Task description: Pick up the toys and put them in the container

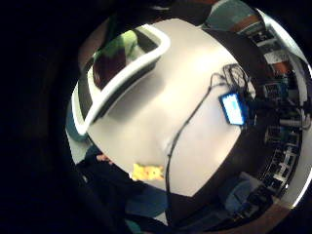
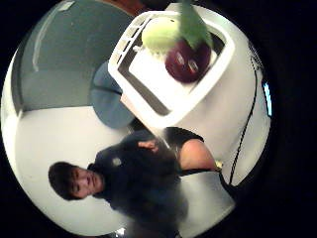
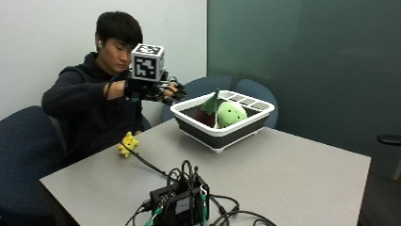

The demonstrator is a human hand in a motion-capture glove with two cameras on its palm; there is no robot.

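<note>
Beside container [image 3: 221, 123] | hand [image 3: 164, 91] raised, seemingly empty, fingers relaxed | yellow toy [image 3: 128, 143] on table [image 3: 294, 174]

The person's gloved right hand [image 3: 164, 92] is raised at chest height in front of the torso, forearm bent across the body, fingers [image 3: 176, 89] loosely spread and holding nothing, held above the table's near edge.

Bare table [image 3: 294, 174] between container [image 3: 222, 129] and cables [image 3: 188, 197].
</note>
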